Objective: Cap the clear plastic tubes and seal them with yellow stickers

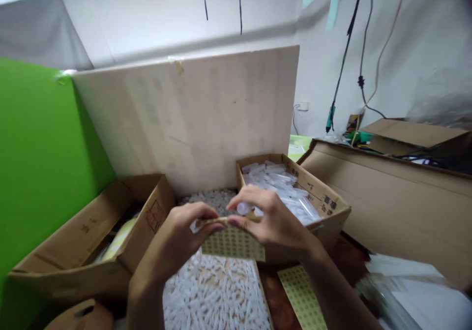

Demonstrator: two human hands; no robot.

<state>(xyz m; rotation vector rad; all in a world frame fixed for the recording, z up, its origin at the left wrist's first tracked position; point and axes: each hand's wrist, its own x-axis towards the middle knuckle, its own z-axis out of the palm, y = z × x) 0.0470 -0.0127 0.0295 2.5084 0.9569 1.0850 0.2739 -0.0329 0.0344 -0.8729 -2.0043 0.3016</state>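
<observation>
A yellowish sheet of small printed stickers [234, 244] hangs between my two hands, its upper edge folded over. My left hand [186, 229] pinches that edge at the left, thumb against fingers. At the right, the thumb of my right hand [265, 217] presses on the same edge, and its fingers curl over a clear plastic tube [244, 208]. How firmly the tube is held I cannot tell. Below the hands lies a shallow tray of small white plastic pieces [217, 290]. Another sticker sheet [304, 295] lies beneath my right forearm.
Behind my right hand stands a cardboard box [339, 209] of clear tubes [276, 185]. An open carton [70, 276] with a yellow roll [120, 239] is at the left. A cardboard panel [199, 118] rises behind. Clear plastic bags [416, 290] lie front right; a corded screwdriver [330, 118] hangs.
</observation>
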